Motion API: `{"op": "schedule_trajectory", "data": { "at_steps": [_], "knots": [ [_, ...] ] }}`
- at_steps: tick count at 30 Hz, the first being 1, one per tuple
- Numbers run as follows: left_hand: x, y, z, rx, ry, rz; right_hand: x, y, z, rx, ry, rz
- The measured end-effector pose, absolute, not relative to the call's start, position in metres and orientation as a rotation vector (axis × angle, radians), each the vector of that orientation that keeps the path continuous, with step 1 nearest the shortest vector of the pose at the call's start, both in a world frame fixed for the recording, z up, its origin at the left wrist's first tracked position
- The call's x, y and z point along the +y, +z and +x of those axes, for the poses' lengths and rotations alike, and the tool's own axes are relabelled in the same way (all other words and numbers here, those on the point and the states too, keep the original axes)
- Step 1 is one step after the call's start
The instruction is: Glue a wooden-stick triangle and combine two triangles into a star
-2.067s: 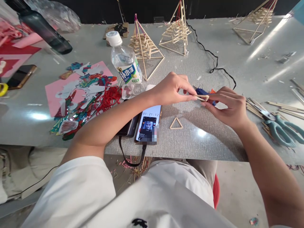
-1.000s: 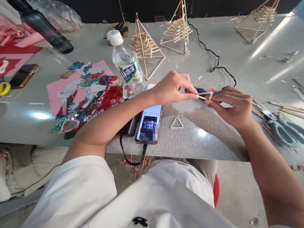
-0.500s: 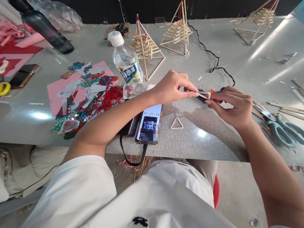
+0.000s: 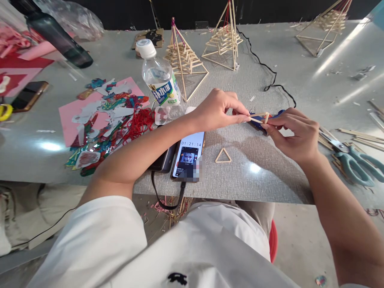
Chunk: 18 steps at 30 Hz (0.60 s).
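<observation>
Grey table (image 4: 300, 80), littered with stick offcuts. Two finished stick pyramids (image 4: 183, 56) stood at the far middle, a water bottle (image 4: 160, 82) just left of them. Phone (image 4: 189, 154) lay at the near edge, plugged in. Teal scissors (image 4: 357, 162) rested on a bundle of sticks to the right.

Left hand (image 4: 217, 110) and right hand (image 4: 295, 134) met above the table, each pinched narrow on one end of a small stick frame (image 4: 258, 116), held just over a blue tool (image 4: 274, 115), probably a glue gun. A completed stick triangle (image 4: 223, 156) lay flat nearer the body.

Judged step: closing a corner of a second triangle. That joint seemed to call for steady pinch pressure and aligned stick ends.
</observation>
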<state>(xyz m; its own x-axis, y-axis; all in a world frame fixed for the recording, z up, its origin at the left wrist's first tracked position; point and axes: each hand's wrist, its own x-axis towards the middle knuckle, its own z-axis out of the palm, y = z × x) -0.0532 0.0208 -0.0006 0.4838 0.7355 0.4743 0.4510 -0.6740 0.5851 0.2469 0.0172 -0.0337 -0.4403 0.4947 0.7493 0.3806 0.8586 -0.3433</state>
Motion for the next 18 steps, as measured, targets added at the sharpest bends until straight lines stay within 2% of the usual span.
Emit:
{"op": "schedule_trajectory", "data": {
  "at_steps": [5, 11, 18],
  "knots": [
    [0.0159, 0.0048, -0.0542, 0.94, 0.999, 2.428, 0.0129, -0.0328, 0.2414, -2.067, 0.115, -0.695],
    [0.0106, 0.0082, -0.0546, 0.869, 1.012, 2.499, 0.0109, -0.0321, 0.2362, -2.008, 0.128, -0.536],
    [0.0148, 0.0018, -0.0525, 0.95, 1.089, 2.455, 0.0122, -0.0329, 0.2389, -2.032, 0.086, -0.643]
  ]
}}
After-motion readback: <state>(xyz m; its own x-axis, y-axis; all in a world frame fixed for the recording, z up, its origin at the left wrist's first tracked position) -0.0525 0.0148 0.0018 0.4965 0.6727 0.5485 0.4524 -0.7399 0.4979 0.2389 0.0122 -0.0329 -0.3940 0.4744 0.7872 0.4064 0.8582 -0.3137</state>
